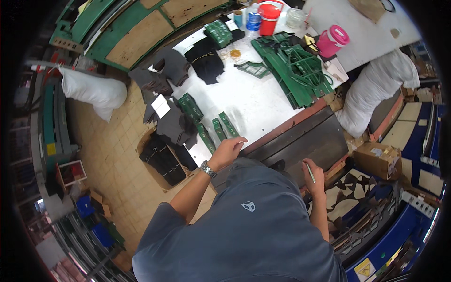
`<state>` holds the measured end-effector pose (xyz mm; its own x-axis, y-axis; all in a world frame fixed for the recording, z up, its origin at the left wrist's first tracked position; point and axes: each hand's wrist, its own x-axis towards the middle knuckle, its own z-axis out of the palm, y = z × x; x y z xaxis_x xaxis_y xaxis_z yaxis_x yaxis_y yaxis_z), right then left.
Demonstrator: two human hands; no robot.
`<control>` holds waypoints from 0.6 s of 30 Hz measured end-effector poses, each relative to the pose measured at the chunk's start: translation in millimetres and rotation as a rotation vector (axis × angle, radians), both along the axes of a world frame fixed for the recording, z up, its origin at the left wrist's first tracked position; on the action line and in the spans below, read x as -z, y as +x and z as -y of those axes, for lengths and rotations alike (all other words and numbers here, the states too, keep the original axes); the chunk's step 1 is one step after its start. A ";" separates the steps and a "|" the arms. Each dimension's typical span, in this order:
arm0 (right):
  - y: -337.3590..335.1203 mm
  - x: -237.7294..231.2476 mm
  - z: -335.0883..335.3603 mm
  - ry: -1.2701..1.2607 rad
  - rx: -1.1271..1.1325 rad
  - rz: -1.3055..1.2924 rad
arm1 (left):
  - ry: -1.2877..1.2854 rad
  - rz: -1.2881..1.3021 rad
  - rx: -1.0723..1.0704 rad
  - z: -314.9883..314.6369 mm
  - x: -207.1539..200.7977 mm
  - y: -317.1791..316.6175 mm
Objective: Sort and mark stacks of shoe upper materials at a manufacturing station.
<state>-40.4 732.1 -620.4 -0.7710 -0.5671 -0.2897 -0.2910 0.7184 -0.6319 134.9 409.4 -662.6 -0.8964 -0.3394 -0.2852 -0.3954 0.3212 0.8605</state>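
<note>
My left hand (227,153), a metal-band watch (208,169) on its wrist, hovers at the near edge of the white table (253,110). Its forefinger reaches to the right with the thumb apart below, and nothing shows between them. Closest to it are narrow stacks of green pieces (219,129) with pale markings. On the right, beside the dark front panel (300,141), my right hand (315,177) is closed around a slim, pale pen-like stick (310,173). Part of its fingers is hidden.
Dark grey cut pieces (174,123) pile up along the table's left side; a black bundle (205,60) lies farther back. Green cutting-template-like frames (296,70) cover the right side. A red container (269,19) and pink jug (333,41) stand behind. A white sack (376,91) leans right.
</note>
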 end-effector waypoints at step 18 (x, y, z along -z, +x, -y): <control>87.4 -26.1 -148.4 0.082 0.588 -0.274 | 0.075 0.245 0.519 -19.2 40.0 -96.2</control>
<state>47.0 880.5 -594.3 -0.9979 -0.0123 -0.0628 0.0228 0.8493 -0.5275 38.7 428.6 -702.7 -0.8449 0.1561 -0.5116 -0.3930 0.4675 0.7918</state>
